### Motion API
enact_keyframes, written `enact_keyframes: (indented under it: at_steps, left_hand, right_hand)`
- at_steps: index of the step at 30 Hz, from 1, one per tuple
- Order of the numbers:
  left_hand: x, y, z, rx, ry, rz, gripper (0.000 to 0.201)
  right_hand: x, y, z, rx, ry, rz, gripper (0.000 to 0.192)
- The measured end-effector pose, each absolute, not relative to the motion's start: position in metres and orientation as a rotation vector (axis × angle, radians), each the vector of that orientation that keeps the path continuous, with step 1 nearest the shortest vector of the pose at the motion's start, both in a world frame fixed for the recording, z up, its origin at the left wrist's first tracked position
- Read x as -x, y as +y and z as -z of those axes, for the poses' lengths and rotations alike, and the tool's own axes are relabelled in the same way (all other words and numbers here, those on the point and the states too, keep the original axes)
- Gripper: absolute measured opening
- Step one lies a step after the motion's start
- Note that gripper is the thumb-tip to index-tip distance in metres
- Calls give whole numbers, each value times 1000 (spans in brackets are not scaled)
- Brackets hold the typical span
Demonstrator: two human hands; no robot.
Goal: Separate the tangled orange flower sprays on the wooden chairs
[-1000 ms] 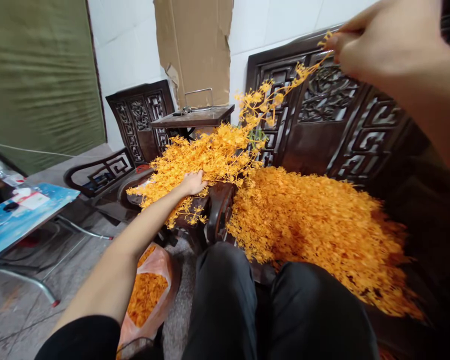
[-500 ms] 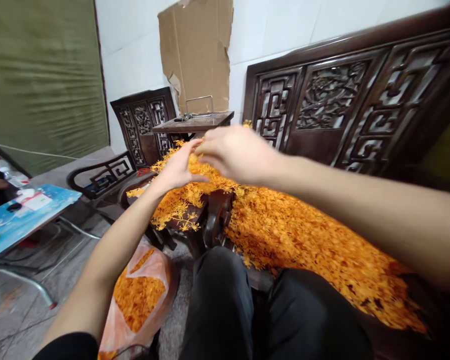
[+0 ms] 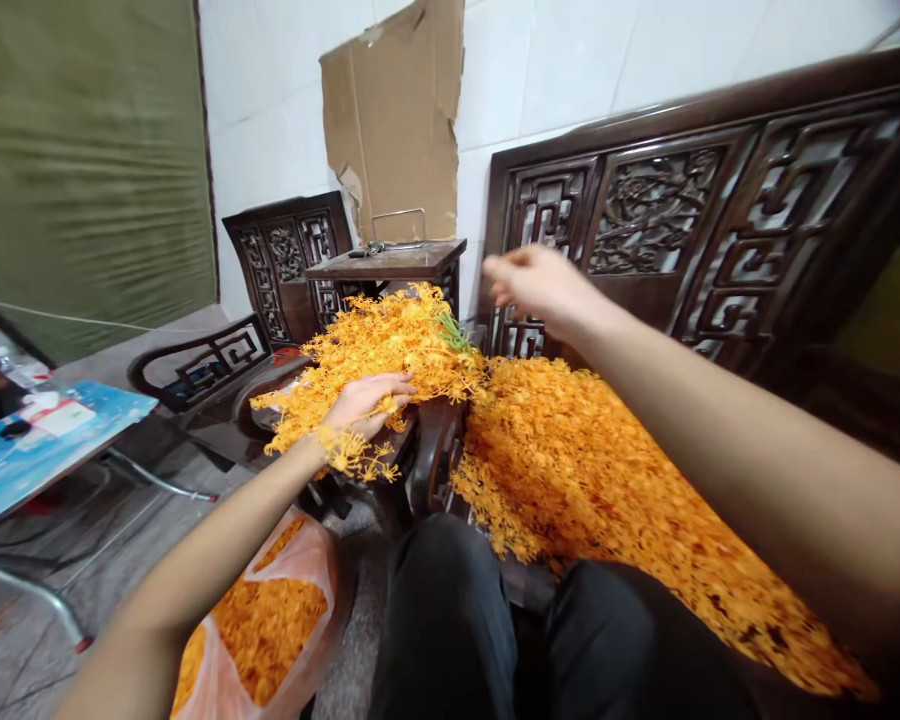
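My left hand (image 3: pixel 364 405) is at the near edge of a heap of orange plastic flower sprigs (image 3: pixel 390 340) on a dark wooden stand. Its fingers close over one yellow-orange sprig (image 3: pixel 349 452), whose branching tips spread below the palm and wrist. My right hand (image 3: pixel 529 280) is raised in front of the carved bench back, apart from the heap. Its fingers are curled together; anything inside them is too small to make out. A few green stems (image 3: pixel 450 328) stick out at the heap's right side.
A thick layer of orange pieces (image 3: pixel 570 460) covers the bench seat to my right. A pink plastic bag (image 3: pixel 319 560) holding more stands on the floor at left. Behind are a small wooden table (image 3: pixel 412 262) with a wire frame and a blue folding table (image 3: pixel 112 405).
My hands were together over the heap and have come apart. The right moved right, towards the bench back; the left dropped lower onto the sprigs. The green stems came into sight.
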State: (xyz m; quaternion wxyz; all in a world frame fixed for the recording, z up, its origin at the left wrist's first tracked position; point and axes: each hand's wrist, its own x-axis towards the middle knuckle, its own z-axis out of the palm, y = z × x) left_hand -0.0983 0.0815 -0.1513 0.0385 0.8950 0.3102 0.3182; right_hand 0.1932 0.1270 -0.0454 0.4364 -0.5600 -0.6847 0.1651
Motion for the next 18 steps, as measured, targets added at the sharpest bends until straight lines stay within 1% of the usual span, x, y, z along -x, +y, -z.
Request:
enact_keyframes:
  at_steps: [2,4,5,6,9,10,12,14,17,18]
  left_hand:
    - [94,82,156,-2779,874,-948,28]
    - [88,83,160,-2833,812,-908,27]
    - [86,82,162,-2861,794,-889,27]
    - [85,82,164,-2886,780,-873,26]
    - [90,80,168,-2910,773,-856,27]
    - [94,79,169,-2893,788,-864,28]
    - [104,78,169,-2827,838,-892,30]
    - [115,78,167,-2749,893,-931,32]
    - [128,77,165,-2657,988,-966,31]
    - [131,77,165,-2637,1016,-969,31]
  right_hand:
    - [-183,149,72,1504,-1797,-556,56]
    - [-167,162,97,1569,-1823,-554,62]
    - [-159,166,106,1588,-1818,-541,60]
    - [-153,169,112,1594,-1807,-531,54]
    - [-150,178,116,1575,-1772,-543,23]
    - [-155,181,114,1564,-1758,-557,18]
    - [-173,188,108,1544,-1717,-600,18]
    - [-199,194,102,1492,-1587,-722,17]
    - [-243,202,99,1316,-1230,-910,8]
    - [-256,203,99,1253,-1122,-939,8]
